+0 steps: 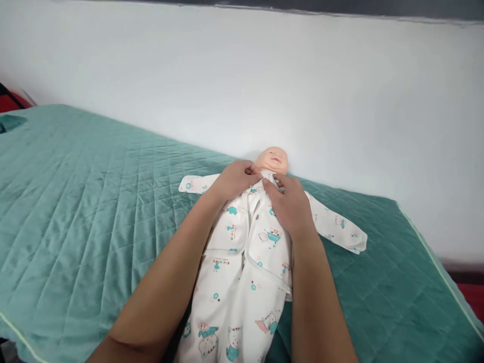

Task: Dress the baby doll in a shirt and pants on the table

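Observation:
A baby doll (pixel 273 159) lies on its back on a green quilted mat (pixel 94 186), head toward the wall. It wears a white romper (pixel 245 252) printed with teal cartoon animals, sleeves spread out to both sides. My left hand (pixel 236 179) pinches the romper's collar at the doll's neck, fingers closed on the fabric. My right hand (pixel 289 204) rests on the doll's chest, with its fingertips closed on the other side of the collar. Both forearms reach in from the bottom edge.
A plain white wall (pixel 302 91) runs right behind the doll's head. The mat's pale piped edge (pixel 434 257) falls away at the right, with red flooring (pixel 471 297) beyond it. Something red and dark shows at the far left (pixel 9 101).

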The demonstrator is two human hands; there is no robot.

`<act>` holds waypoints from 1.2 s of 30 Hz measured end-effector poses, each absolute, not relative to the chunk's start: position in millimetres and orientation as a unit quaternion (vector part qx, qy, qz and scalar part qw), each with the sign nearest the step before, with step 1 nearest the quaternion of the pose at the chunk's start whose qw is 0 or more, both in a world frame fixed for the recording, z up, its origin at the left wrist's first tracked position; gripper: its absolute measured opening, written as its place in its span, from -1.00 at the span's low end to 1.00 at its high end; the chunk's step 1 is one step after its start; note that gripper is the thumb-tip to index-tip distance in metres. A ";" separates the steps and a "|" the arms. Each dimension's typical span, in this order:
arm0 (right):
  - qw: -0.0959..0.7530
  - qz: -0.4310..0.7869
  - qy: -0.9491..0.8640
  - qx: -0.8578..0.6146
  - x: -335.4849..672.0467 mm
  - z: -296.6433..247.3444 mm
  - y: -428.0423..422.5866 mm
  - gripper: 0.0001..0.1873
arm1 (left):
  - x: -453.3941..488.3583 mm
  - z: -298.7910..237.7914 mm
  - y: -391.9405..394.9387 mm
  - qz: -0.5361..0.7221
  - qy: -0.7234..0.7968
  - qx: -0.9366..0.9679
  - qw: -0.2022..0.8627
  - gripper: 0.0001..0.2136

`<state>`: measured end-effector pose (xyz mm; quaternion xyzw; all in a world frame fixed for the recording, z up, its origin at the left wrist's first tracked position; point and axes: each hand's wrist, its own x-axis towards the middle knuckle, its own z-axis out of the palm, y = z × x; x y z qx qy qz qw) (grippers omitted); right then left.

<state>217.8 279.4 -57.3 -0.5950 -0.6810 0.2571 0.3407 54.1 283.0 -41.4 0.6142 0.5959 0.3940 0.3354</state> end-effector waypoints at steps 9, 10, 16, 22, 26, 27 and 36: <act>0.501 0.356 -0.625 -0.481 223.2 -69.2 289.9 -0.64 | 71.1 -52.8 298.1 0.568 0.499 0.498 0.425 -0.92; 0.510 0.356 -0.625 -0.472 223.8 -70.9 291.1 -0.66 | 73.1 -53.4 298.5 0.570 0.492 0.496 0.432 -0.93; 0.509 0.325 -0.644 -0.471 224.5 -74.0 292.5 -0.70 | 75.1 -56.8 296.7 0.540 0.489 0.535 0.429 -0.93; 0.469 0.332 -0.642 -0.508 225.0 -69.3 290.2 -0.67 | 73.4 -55.7 293.9 0.520 0.495 0.561 0.413 -0.92; 0.467 0.343 -0.628 -0.519 224.6 -66.9 288.7 -0.69 | 73.5 -53.0 292.0 0.511 0.493 0.570 0.414 -0.89; 0.468 0.346 -0.626 -0.519 224.5 -66.6 288.2 -0.69 | 73.7 -52.4 291.6 0.510 0.494 0.568 0.416 -0.88; 0.461 0.364 -0.625 -0.514 226.1 -67.1 288.4 -0.73 | 76.3 -54.0 291.9 0.490 0.509 0.610 0.358 -0.86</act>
